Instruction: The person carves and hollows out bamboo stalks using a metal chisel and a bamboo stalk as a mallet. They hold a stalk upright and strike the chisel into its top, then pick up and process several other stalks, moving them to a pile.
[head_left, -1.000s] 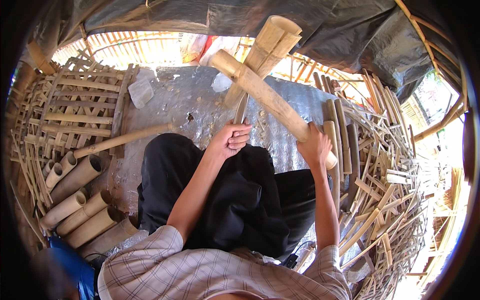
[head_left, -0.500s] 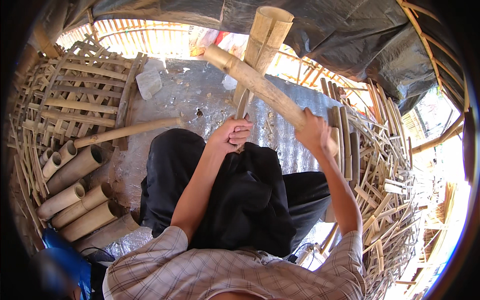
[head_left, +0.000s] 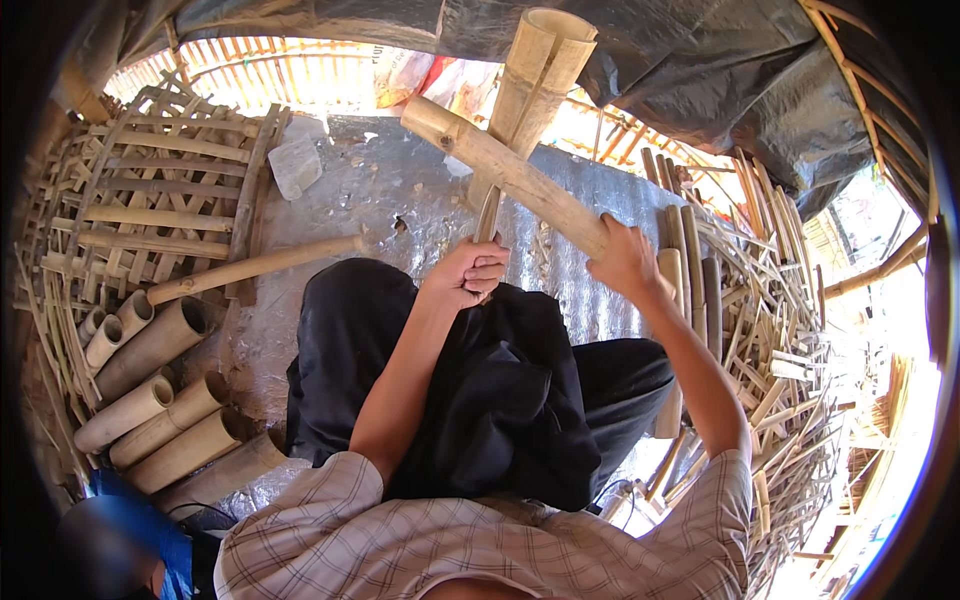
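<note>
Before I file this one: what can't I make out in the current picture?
All in the head view:
- Lower end of the blade: hidden by the left hand closed around it.
- Middle of the split bamboo tube: covered by the bamboo pole.
- Near end of that pole: hidden by the right hand.
- Scene beyond the bamboo strips: washed out by glare.

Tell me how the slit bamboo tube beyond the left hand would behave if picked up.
The slit bamboo tube is probably light for its size, since its open end shows it hollow. The long slit could let its wall spread or split further. Its rounded outside suggests it may roll if laid down.
</note>
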